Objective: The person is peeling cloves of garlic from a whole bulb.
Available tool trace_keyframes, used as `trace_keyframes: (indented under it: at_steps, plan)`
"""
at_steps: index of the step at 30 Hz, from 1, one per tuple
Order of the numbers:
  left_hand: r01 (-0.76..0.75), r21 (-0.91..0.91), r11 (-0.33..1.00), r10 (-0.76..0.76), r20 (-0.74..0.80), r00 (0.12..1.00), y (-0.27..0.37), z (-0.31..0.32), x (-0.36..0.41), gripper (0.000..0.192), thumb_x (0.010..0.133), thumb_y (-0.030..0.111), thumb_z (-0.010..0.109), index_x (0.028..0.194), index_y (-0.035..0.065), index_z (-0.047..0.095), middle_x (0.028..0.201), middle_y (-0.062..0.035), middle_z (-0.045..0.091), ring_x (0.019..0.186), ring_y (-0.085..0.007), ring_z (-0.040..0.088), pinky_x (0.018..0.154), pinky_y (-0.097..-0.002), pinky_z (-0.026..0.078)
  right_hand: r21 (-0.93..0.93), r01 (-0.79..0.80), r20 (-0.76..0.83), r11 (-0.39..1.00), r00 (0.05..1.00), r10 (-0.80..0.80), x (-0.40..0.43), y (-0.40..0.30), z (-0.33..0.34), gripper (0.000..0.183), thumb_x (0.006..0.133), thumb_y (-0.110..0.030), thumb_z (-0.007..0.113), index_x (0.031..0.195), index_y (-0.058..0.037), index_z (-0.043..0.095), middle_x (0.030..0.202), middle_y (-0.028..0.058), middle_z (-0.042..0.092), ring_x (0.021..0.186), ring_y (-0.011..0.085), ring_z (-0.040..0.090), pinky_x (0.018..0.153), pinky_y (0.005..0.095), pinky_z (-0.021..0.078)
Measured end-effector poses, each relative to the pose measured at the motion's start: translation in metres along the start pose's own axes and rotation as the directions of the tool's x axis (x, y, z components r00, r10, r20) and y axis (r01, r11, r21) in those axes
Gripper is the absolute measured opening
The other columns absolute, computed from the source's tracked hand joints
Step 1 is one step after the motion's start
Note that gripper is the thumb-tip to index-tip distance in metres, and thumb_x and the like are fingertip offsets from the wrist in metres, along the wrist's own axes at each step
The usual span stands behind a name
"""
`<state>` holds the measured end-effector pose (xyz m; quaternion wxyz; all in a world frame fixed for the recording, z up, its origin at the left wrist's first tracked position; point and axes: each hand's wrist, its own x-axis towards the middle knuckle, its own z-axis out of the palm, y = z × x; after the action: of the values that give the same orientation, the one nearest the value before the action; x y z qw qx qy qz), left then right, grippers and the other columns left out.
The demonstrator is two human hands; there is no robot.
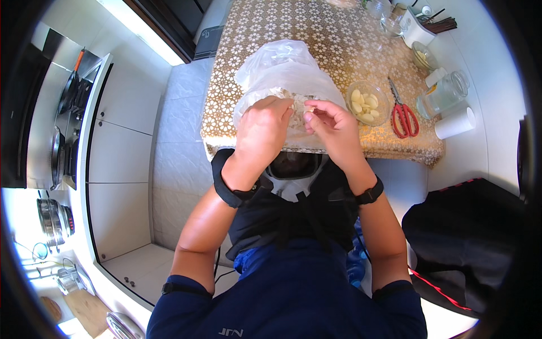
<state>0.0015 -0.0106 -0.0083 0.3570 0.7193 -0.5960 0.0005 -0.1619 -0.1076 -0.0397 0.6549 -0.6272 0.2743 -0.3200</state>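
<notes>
Over the mouth of a white plastic bag [288,76], both hands work close together. My left hand [262,123] has its fingers curled and pinched, with a small pale piece [291,107] at their tips, too small to name surely. Between the thumb and index finger of my right hand [332,125] is a small clove, seemingly garlic [310,109]. Papery pale skins [298,101] lie in the bag below the fingers. Just right of my right hand, a clear bowl [384,95] holds several peeled garlic cloves [364,104].
Red-handled scissors [404,116] lie right of the bowl on the flower-patterned tablecloth [275,21]. Along the wall stand a glass jar [442,95], a white cylinder [455,123] and a small glass bowl [423,55]. The table's front edge is close to my body.
</notes>
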Motion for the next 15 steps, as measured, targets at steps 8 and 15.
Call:
trace_keyframes:
  at_steps: [8, 15]
  plan:
    - [0.147, -0.291, 0.946, -0.129, 0.081, 0.988, 0.02, -0.009, 0.001, 0.019, 0.088, 0.008, 0.079, 0.105, 0.0016, 0.077, 0.092, -0.0099, 0.075, 0.075, -0.018, 0.069, 0.071, -0.0333, 0.058, -0.291, 0.214, -0.062, 0.933, 0.969, -0.241, 0.0, 0.009, 0.007, 0.028, 0.096, -0.004, 0.075, 0.124, -0.0008, 0.073, 0.102, 0.0119, 0.076, 0.082, 0.0162, 0.068, 0.074, 0.031, 0.0563]
    - [0.185, -0.273, 0.944, -0.16, 0.111, 0.981, 0.016, -0.007, 0.0, 0.017, 0.087, 0.01, 0.079, 0.1, -0.0002, 0.077, 0.09, -0.0103, 0.075, 0.074, -0.0174, 0.068, 0.071, -0.0328, 0.057, -0.433, 0.299, -0.002, 0.85, 0.943, -0.332, -0.003, -0.009, 0.012, 0.023, 0.092, 0.002, 0.072, 0.115, -0.0016, 0.073, 0.102, 0.0152, 0.073, 0.081, 0.0288, 0.068, 0.073, 0.0367, 0.0553]
